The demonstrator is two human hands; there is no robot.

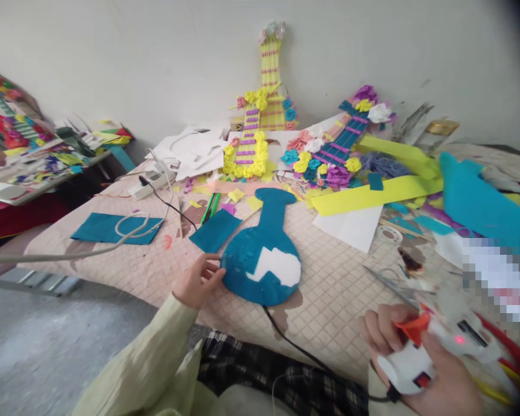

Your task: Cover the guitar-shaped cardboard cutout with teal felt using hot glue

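A teal guitar-shaped cutout (238, 263) lies flat on the cloth, with a bare white patch on its round body. At the cutout's left rim is my left hand (201, 280), fingers curled and thumb pressed against the edge. My right hand (442, 370) is closed around a white hot glue gun (405, 370) with an orange trigger, at the lower right. A black cord runs from the gun across the table edge. Left of the cutout's neck lies a teal fabric piece (216, 230), and a green box cutter (210, 208) rests behind that.
Decorated paper guitars, one yellow (271, 81) and one blue (342, 138), lean near the wall. A power strip (151, 180) with cables is at back left. Scissors (390, 283) lie near my right hand. A teal sheet (485, 196) covers the right side.
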